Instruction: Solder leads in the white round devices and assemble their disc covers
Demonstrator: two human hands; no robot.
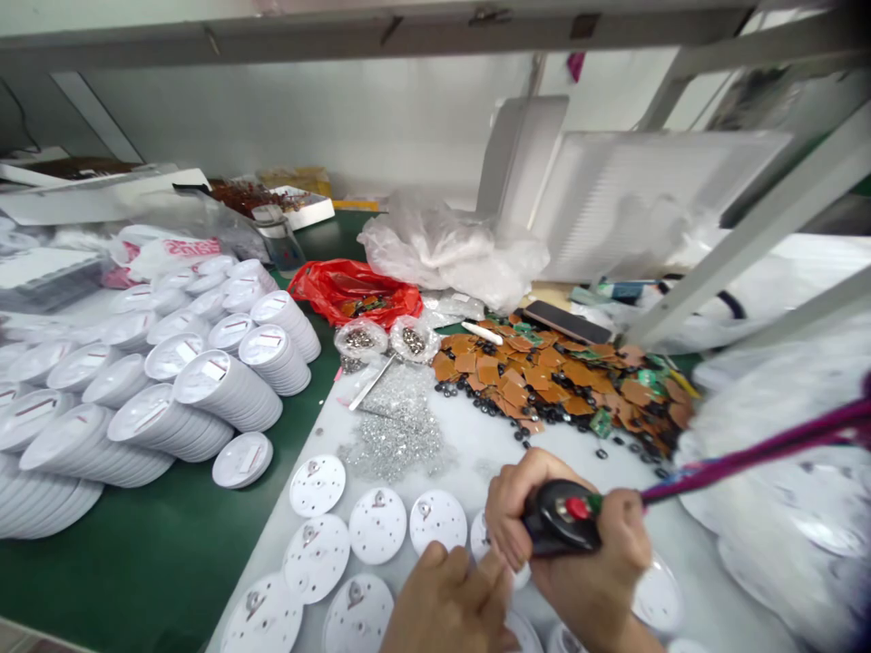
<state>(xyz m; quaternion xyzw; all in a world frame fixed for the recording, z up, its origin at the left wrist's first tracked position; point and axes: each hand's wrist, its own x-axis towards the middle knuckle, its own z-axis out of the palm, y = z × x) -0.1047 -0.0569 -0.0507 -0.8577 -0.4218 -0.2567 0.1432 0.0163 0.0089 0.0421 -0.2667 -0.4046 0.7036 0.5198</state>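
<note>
My right hand (578,544) is wrapped round a black electric screwdriver (563,519) with a red button. Its purple cord (755,452) runs off to the right. Beside it at the front edge, my left hand (445,603) has its fingers bent and pressed together, close to a white round disc (480,535) partly covered by both hands. What the left fingertips hold is hidden. Several more white discs lie to the left, such as one (377,526) with a small metal clip on it. Past them is a spread of small silvery screws (398,431).
Stacked white round covers (228,390) fill the left side. Brown board pieces (523,381) and black rings are heaped at right. Behind sit a red bag (319,286), two small bags of metal parts (414,341) and a phone (567,323). A shelf beam (306,41) crosses above.
</note>
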